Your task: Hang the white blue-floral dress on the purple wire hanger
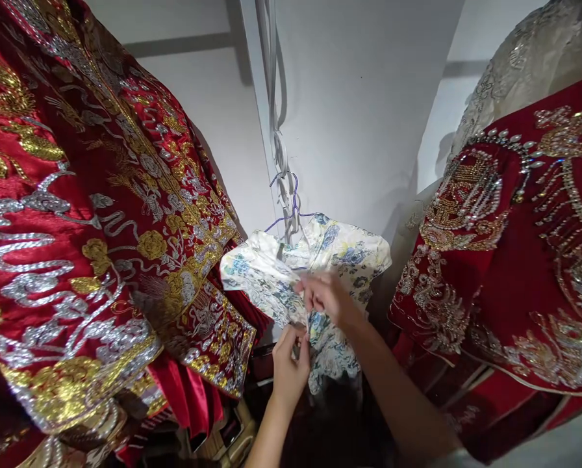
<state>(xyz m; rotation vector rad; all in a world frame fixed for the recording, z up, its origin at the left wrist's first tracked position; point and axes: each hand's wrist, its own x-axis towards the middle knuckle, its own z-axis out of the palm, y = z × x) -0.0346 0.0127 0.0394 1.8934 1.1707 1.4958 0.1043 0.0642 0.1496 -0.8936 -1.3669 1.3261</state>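
Observation:
A white floral top (354, 250) with blue, yellow and dark flowers hangs in front of me on a thin purple wire hanger (295, 201). My left hand (291, 357) comes up from below, thumb and fingers pinched on the cloth at the middle of its front. Just above and to the right is my right hand (324, 296), slightly blurred, its fingers curled against the front edge of the floral top near the neckline. Exactly what its fingertips grip is hard to see. Below the hands, the gathered lower part of the garment falls into shadow.
A red jacket (139, 195) with gold and silver embroidery fills the left side. On the right hang a beaded red garment (510, 279) and a pale lace one (515, 71). White chain links (280, 153) hold the hanger against the pale wall (359, 104).

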